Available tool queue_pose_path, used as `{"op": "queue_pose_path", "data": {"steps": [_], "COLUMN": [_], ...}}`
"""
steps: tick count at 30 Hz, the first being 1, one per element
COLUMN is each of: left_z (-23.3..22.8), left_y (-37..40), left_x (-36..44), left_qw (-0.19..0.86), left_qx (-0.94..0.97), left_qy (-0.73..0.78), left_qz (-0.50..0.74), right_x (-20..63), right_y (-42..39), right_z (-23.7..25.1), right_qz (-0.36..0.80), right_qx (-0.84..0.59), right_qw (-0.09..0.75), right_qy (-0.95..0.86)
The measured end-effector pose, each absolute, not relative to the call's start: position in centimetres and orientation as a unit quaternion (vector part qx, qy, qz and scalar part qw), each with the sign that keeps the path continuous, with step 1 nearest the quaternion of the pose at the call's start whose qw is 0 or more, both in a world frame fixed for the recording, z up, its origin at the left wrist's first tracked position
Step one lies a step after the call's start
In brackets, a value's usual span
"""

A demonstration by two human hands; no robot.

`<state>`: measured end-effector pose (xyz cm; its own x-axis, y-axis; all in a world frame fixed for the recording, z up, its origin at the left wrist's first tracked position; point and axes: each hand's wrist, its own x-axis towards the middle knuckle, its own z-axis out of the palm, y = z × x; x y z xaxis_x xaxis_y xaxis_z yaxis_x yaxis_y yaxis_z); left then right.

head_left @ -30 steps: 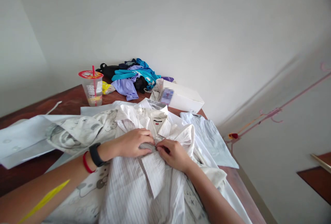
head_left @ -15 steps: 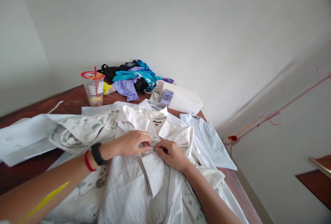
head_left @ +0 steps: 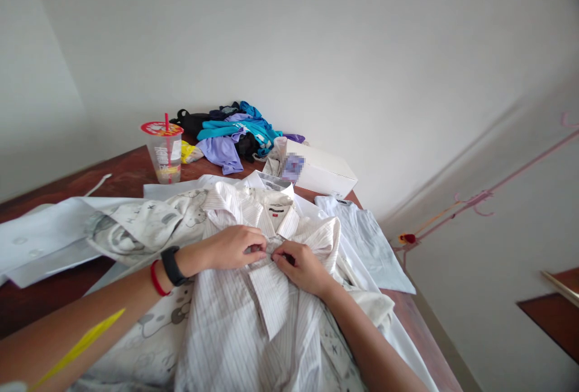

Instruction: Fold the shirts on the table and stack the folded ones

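So both hands are bunched up right at the placket of the striped white shirt point(head_left: 253, 325), just below the collar point(head_left: 275, 214) with its little red tag. The shirt lies front-up on top of a pile in the middle of the wooden table point(head_left: 122, 178), spread toward the near edge.

The left hand point(head_left: 233, 247) has its fingers curled and pinching the fabric edge at the centre front, and the right hand point(head_left: 301, 268) is doing the same from the other side, fingertips pinched shut on the cloth and nearly touching the left ones. Looks a lot like fiddling with a button near the top.

Compared with a second ago, honestly not much has changed: the hands sit in the same spot, and the fingertips have just crept a touch closer together, with the left thumb tucked in more. My read is that the fine finger work on that one spot is still in progress, not finished.

Other stuff around: under the striped shirt there's a cartoon-print garment point(head_left: 136, 226) spilling to the left, and a pale blue shirt point(head_left: 371, 241) lies flat to the right. Further back there's a plastic cup point(head_left: 165, 154) with a red straw, a heap of blue and purple clothes point(head_left: 235, 132), and a white box point(head_left: 316, 169) against the wall.
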<state>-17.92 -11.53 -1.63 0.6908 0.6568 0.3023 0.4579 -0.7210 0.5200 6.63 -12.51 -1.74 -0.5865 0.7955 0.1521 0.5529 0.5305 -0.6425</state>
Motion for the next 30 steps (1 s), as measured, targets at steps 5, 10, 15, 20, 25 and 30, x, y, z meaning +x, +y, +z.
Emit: {"op": "queue_pose_path", "data": {"steps": [5, 10, 15, 20, 25, 30], "left_z": [-1.32, -1.41, -1.58, -1.35, -1.26, -1.43], "left_y": [-11.72, -11.68, -11.55, -11.6, -11.66, -11.63], "left_x": [-17.85, -17.85, -17.87, -17.84, -17.89, -17.99], "left_qw": [0.205, 0.203, 0.205, 0.207, 0.216, 0.211], "left_qx": [0.897, 0.897, 0.897, 0.896, 0.892, 0.896], "left_qy": [0.316, 0.314, 0.314, 0.314, 0.314, 0.317], "left_qz": [0.233, 0.233, 0.235, 0.236, 0.242, 0.231], "right_x": [6.67, 6.61, 6.62, 6.68, 6.72, 6.73], "right_y": [-12.52, -12.53, -12.47, -12.37, -12.41, -12.48], "right_z": [-1.77, -1.79, -1.86, -2.01, -2.06, -1.92], "right_qz": [0.275, 0.275, 0.273, 0.274, 0.272, 0.271], "right_qx": [-0.394, -0.396, -0.392, -0.388, -0.388, -0.389], "right_qw": [0.22, 0.22, 0.221, 0.223, 0.222, 0.219], "right_qy": [-0.849, -0.848, -0.85, -0.851, -0.852, -0.853]}}
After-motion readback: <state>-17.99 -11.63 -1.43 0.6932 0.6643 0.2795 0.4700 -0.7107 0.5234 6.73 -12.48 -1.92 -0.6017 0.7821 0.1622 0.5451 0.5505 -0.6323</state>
